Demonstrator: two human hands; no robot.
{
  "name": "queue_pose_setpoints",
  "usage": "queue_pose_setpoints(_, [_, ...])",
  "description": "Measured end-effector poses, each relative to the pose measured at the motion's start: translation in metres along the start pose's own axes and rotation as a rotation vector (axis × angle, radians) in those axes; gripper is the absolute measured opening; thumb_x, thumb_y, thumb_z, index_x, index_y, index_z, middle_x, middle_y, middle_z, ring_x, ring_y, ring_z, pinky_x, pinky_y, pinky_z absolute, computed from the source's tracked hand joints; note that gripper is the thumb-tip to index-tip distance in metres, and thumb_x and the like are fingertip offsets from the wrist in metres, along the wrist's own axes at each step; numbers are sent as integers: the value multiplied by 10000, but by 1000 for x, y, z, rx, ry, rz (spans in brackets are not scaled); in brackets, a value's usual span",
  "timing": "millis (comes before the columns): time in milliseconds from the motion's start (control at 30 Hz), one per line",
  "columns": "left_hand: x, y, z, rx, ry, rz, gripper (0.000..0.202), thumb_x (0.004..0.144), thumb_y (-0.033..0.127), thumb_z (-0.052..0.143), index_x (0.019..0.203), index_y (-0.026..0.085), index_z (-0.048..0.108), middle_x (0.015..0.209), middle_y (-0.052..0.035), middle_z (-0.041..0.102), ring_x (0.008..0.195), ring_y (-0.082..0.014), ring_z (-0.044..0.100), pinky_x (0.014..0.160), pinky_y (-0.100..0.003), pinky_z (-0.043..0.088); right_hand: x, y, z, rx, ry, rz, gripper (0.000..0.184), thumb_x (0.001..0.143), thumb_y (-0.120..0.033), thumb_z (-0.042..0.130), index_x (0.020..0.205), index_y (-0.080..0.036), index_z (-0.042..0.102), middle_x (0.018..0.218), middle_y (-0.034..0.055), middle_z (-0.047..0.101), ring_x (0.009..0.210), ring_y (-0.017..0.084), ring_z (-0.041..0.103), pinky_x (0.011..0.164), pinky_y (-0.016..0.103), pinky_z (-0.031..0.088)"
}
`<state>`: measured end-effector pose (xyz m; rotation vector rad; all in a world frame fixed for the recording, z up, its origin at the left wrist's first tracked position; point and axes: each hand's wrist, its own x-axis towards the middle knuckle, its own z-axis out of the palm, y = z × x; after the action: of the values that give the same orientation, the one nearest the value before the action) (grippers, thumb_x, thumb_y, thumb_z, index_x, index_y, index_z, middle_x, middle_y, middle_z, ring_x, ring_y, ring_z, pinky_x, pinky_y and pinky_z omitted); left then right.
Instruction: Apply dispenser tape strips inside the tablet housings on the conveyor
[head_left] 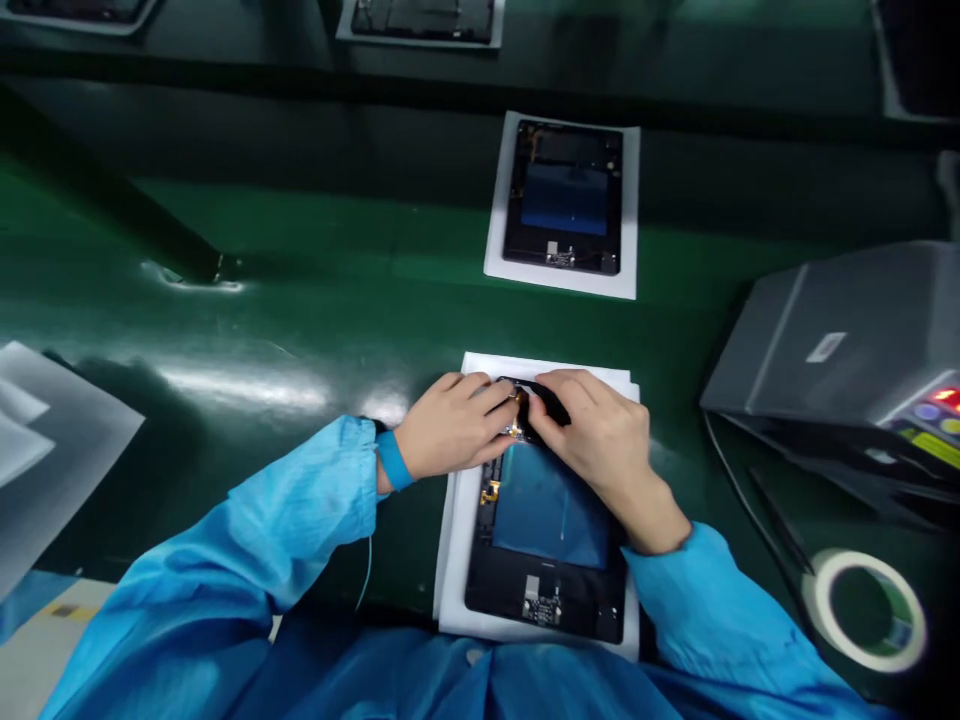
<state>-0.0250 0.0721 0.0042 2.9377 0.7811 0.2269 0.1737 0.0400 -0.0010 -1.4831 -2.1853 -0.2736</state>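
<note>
An opened tablet (551,510) lies face-down on white sheets (454,560) in front of me, its blue battery panel and circuit parts exposed. My left hand (454,425) rests over its upper left corner, fingers bent and close together on the small parts there. At the top edge, my right hand (604,435) has thumb and forefinger pinched near a small pale piece that I cannot identify. Both hands meet over a gold-coloured component (516,430). My fingers hide much of the tablet's upper end. A blue wrist strap (394,461) is around my left wrist.
Another opened tablet (564,200) lies on white paper farther back on the green bench (315,330). To the right are a grey machine (847,330) with a red display, a dark pen-like tool (780,520) and a tape roll (825,610). Translucent sheets (67,460) lie left.
</note>
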Motion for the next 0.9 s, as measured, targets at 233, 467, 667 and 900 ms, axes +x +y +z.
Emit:
queue_pose_setpoints(233, [1,0,2,-45,-3,-10,348,1001,388,436,1207,153,591,1259,-81,612,1108,-240,536,828,-385,401,-4,1,-1,-56,-47,-7,95,900,-226,579,974,-194,630,909,21,727,731,147,655,607,272,442])
queue_pose_setpoints(467, [2,1,2,-55,-3,-9,339,993,374,456,1194,141,598,1260,-103,607,1100,-255,545,824,-381,405,-1,-2,1,-32,-118,45,119,905,-235,555,956,-210,659,928,32,733,735,159,653,595,298,424])
queue_pose_setpoints(667, [1,-3,2,-54,1,-9,311,979,368,480,1177,164,606,1287,-93,606,1101,-262,550,827,-379,413,-20,14,-23,73,-82,162,139,892,-237,581,1007,-222,658,975,43,728,828,185,681,668,307,484])
queue_pose_setpoints(900, [12,4,-7,-19,61,72,261,966,313,508,1116,131,622,1224,-120,628,1123,-292,550,890,-409,449,-83,49,-48,220,3,374,134,890,-247,583,994,-221,664,927,61,712,782,193,678,677,336,548])
